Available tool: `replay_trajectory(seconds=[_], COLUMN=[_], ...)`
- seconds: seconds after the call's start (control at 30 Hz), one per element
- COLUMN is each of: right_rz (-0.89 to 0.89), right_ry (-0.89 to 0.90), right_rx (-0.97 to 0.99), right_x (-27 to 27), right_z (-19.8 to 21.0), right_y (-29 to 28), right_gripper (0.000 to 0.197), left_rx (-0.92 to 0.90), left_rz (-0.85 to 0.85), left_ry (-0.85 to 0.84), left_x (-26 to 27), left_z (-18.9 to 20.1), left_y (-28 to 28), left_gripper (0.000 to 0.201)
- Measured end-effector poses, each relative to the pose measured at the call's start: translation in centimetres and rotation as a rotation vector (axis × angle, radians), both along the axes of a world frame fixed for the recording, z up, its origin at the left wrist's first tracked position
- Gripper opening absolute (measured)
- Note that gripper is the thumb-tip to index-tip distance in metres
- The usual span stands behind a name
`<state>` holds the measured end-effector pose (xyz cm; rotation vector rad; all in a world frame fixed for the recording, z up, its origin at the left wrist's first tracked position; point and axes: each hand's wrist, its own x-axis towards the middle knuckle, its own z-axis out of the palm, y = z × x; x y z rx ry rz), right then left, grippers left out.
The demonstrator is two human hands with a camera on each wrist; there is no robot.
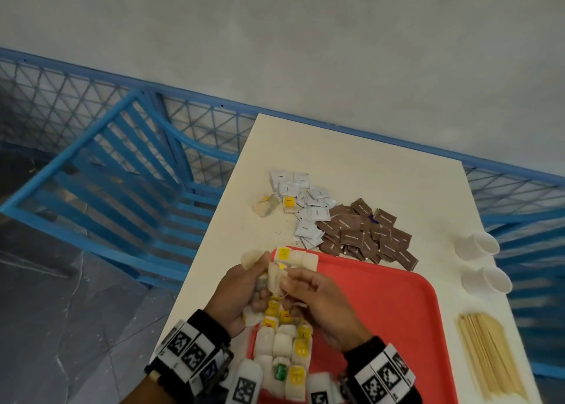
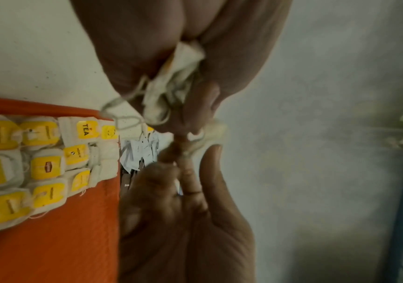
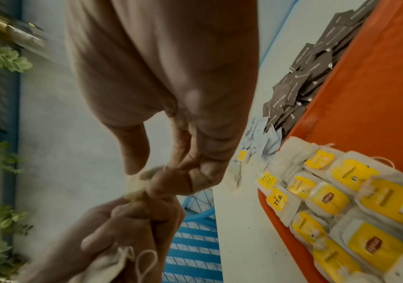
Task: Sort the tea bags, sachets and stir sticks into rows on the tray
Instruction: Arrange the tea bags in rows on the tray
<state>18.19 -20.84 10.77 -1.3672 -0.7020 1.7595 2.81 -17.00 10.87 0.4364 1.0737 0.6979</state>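
White counter [image 1: 351, 165] against a grey wall [image 1: 275, 37]; blue lattice railing [image 1: 76, 95] and blue slatted chair [image 1: 122, 171] to the left. Red tray [image 1: 397, 312] at near edge, tea bags [image 1: 284, 345] rowed along its left side. White sachets [image 1: 305, 202] and brown sachets [image 1: 367, 232] heaped beyond the tray; stir sticks [image 1: 489, 351] near right. Left hand [image 1: 241, 293] grips a bunch of tea bags; right hand [image 1: 321, 299] fingers pinch one bag [image 1: 275, 277] from it, both raised over the tray's left rim

Tea bags [image 1: 282, 347], white with mostly yellow tags, lie in three rows along the red tray's [image 1: 397, 312] left side; white sachets [image 1: 305, 205] and brown sachets [image 1: 367, 235] heaped beyond tray; wooden stir sticks [image 1: 489, 354] bundled right of it.
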Motion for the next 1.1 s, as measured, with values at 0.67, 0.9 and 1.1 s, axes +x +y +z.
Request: replay_trajectory(seconds=[0.67, 0.9, 1.1], right_rz=[0.005, 0.152, 0.091], right_ry=[-0.149, -0.513, -0.562], right_rx=[0.388, 0.607, 0.650], right_x=[1.5, 2.3, 2.3], right_z=[2.8, 5.0, 6.2], right_y=[-1.4, -1.4, -0.3], right_gripper=[0.030, 0.026, 0.010], left_rx=[0.382, 0.889, 0.917], left_rz=[-0.173, -0.519, -0.398], left_ry=[0.102, 0.518, 0.504], left_x=[-1.4, -2.1, -1.2], left_z=[5.6, 7.7, 7.7], left_y=[0.1, 1.1, 1.7], left_gripper=[0.020, 0.012, 0.013])
